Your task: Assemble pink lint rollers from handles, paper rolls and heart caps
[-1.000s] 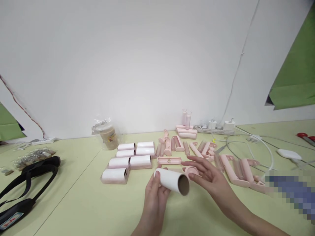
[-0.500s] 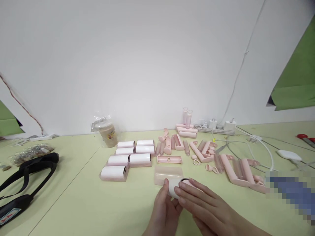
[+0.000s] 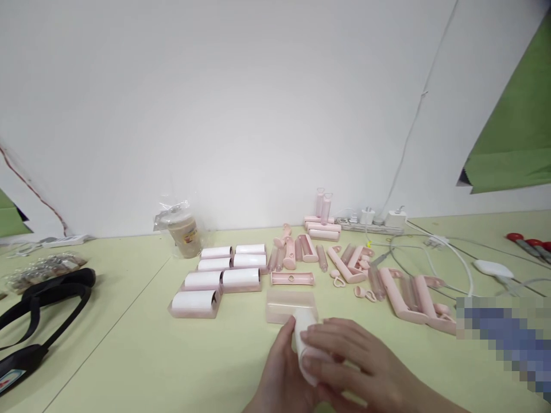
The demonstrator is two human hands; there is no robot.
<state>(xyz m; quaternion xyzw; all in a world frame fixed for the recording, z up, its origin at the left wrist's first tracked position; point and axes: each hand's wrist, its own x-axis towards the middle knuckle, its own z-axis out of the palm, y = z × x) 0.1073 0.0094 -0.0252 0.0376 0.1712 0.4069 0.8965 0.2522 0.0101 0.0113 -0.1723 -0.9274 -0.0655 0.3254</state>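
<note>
A white roll is held between both hands at the bottom centre, its upper end pointing toward the wall. My left hand wraps its left side, thumb along the roll. Across its right side and lower part lie the bent fingers of my right hand, partly hiding it. Just beyond the hands rests a translucent pinkish case. Behind that lies a pink tray-like part with a small ring in it. Several white rolls in translucent holders stand to the left.
Pink handles and covers spread over the right side of the table. A bagged cup stands by the wall. Black straps lie far left. A power strip and cables are at the back right.
The white roll has turned more upright in view, its near end now closer to me. My right hand's fingers have bent around it. The whole view has shifted slightly.
</note>
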